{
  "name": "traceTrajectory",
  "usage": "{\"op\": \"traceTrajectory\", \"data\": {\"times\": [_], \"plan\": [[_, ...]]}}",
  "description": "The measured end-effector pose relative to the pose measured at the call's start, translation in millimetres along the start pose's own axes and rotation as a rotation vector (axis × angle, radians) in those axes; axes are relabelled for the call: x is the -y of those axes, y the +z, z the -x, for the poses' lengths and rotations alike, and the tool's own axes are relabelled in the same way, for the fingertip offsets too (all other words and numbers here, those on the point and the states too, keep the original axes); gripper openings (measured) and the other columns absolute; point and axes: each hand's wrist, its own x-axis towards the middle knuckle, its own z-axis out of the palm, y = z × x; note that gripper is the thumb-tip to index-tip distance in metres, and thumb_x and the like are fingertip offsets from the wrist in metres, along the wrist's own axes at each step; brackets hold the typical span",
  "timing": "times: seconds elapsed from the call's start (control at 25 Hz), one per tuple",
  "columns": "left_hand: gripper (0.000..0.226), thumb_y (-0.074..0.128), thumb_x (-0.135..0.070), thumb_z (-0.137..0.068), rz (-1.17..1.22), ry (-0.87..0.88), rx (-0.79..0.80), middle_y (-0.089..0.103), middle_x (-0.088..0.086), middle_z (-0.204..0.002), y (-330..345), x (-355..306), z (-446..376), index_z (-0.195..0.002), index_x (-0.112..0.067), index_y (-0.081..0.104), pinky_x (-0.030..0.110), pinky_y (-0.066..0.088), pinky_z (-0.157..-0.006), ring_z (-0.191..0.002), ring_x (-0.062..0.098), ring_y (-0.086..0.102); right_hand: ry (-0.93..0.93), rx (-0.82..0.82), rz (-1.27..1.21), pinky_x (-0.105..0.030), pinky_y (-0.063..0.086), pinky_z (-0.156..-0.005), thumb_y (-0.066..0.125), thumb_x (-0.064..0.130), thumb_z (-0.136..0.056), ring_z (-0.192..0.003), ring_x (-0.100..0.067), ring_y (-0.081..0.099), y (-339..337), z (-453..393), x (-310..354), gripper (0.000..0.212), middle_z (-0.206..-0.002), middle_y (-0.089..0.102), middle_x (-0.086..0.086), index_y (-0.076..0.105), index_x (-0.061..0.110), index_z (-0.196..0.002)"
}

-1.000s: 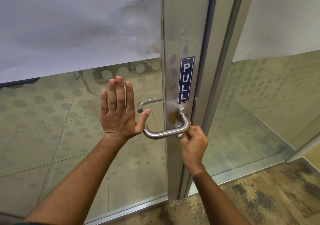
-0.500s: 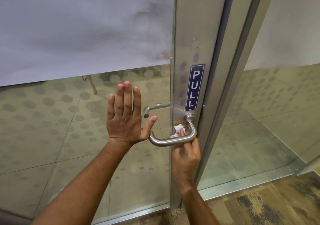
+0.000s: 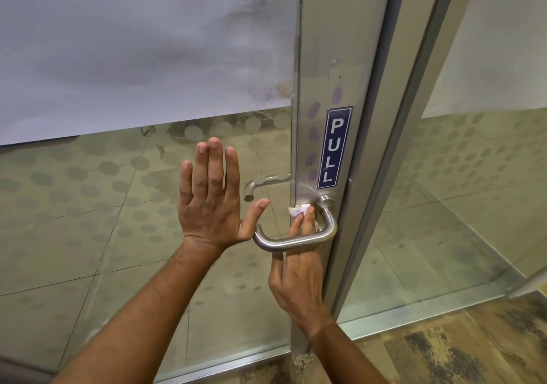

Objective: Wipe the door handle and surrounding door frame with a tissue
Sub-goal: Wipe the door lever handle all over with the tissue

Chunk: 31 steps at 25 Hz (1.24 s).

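A brushed steel lever handle (image 3: 296, 241) curves out from the silver door frame (image 3: 349, 57), just under a blue PULL sign (image 3: 334, 148). My right hand (image 3: 296, 277) reaches up behind the handle bar, its fingertips pressing a small crumpled white tissue (image 3: 297, 210) against the frame beside the handle's base. My left hand (image 3: 211, 197) lies flat and spread on the glass panel (image 3: 118, 220), left of the handle, thumb close to the lever's end.
The glass carries a frosted band (image 3: 133, 43) above and grey dots below. A second handle (image 3: 260, 183) shows through the glass on the far side. To the right a fixed glass panel (image 3: 473, 191) stands beyond the door post (image 3: 414, 117); patterned carpet (image 3: 444, 348) lies underfoot.
My right hand has gone from gripping below the handle's bend to reaching up behind the bar, and the tissue has come into sight by the handle base. The left hand has stayed flat on the glass.
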Motion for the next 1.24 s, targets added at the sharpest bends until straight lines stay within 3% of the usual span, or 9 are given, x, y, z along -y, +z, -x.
{"op": "traceTrajectory", "data": {"times": [0.16,0.4,0.52,0.6,0.68,0.88,0.96,1.12,1.24], "plan": [[0.101,0.036,-0.069,-0.091,0.007,-0.001,0.007,-0.021,0.01,-0.165,0,1,0,-0.159,-0.005,-0.004,0.043,-0.004,-0.125,-0.154,0.025,-0.013,0.045,0.008,-0.005,-0.051,0.041,-0.108,0.055,0.028,-0.086,-0.15,-0.034,0.009,-5,-14,11,0.098,-0.16,-0.027,0.001,-0.016,0.017,-0.153],[0.101,0.036,-0.068,-0.091,0.005,-0.003,0.004,-0.021,0.01,-0.165,0,1,0,-0.159,-0.005,-0.004,0.043,-0.004,-0.125,-0.154,0.025,-0.014,0.075,-0.017,0.05,-0.048,0.044,-0.107,0.06,0.027,-0.084,-0.147,-0.036,0.017,-1,-10,12,0.096,-0.162,-0.014,-0.009,-0.003,0.01,-0.154],[0.101,0.037,-0.068,-0.091,0.004,0.002,0.002,-0.02,0.011,-0.165,-1,0,0,-0.159,-0.005,-0.003,0.043,-0.004,-0.125,-0.154,0.026,-0.013,0.062,0.0,0.012,-0.042,0.029,-0.115,0.065,0.021,-0.086,-0.147,-0.035,0.018,0,0,8,0.097,-0.161,0.003,-0.016,-0.004,0.012,-0.154],[0.101,0.037,-0.068,-0.091,0.0,0.0,0.009,-0.02,0.011,-0.165,-1,1,-1,-0.159,-0.005,-0.003,0.043,-0.004,-0.125,-0.154,0.026,-0.014,0.063,0.02,-0.011,-0.036,0.015,-0.117,0.063,0.021,-0.087,-0.149,-0.032,0.013,1,2,7,0.097,-0.162,0.002,-0.016,-0.007,0.013,-0.153],[0.1,0.037,-0.068,-0.091,0.003,0.001,0.004,-0.02,0.011,-0.165,0,1,-1,-0.159,-0.005,-0.003,0.043,-0.004,-0.125,-0.154,0.026,-0.013,0.058,0.004,-0.02,-0.029,0.012,-0.118,0.059,0.023,-0.088,-0.15,-0.026,0.007,-1,-1,7,0.095,-0.163,-0.005,-0.013,-0.007,0.012,-0.154],[0.101,0.036,-0.069,-0.091,0.003,0.001,0.009,-0.022,0.01,-0.165,1,1,0,-0.159,-0.005,-0.005,0.043,-0.004,-0.125,-0.154,0.025,-0.014,0.006,0.001,0.069,-0.053,0.038,-0.11,0.045,0.031,-0.086,-0.15,-0.029,-0.002,2,-15,1,0.091,-0.161,-0.025,-0.004,-0.014,0.012,-0.153],[0.102,0.037,-0.068,-0.09,0.001,-0.003,0.014,-0.022,0.01,-0.165,1,1,0,-0.159,-0.006,-0.005,0.043,-0.003,-0.125,-0.154,0.025,-0.014,-0.03,0.029,0.116,-0.053,0.039,-0.109,0.04,0.03,-0.09,-0.149,-0.032,-0.001,7,-9,-7,0.086,-0.161,-0.024,-0.006,-0.017,0.01,-0.152],[0.102,0.037,-0.068,-0.09,-0.006,0.0,0.003,-0.02,0.011,-0.165,1,1,0,-0.159,-0.005,-0.003,0.043,-0.003,-0.125,-0.154,0.026,-0.013,-0.017,0.033,0.039,-0.049,0.038,-0.11,0.053,0.026,-0.089,-0.148,-0.032,0.01,11,5,-16,0.095,-0.162,-0.015,-0.002,-0.016,0.016,-0.153],[0.101,0.036,-0.069,-0.09,-0.008,0.001,-0.007,-0.02,0.011,-0.165,2,0,0,-0.159,-0.004,-0.003,0.043,-0.003,-0.125,-0.154,0.026,-0.012,-0.044,0.019,0.016,-0.053,0.038,-0.11,0.046,0.028,-0.09,-0.151,-0.032,0.003,7,-6,-12,0.088,-0.163,-0.015,-0.007,-0.012,0.014,-0.154]]}}
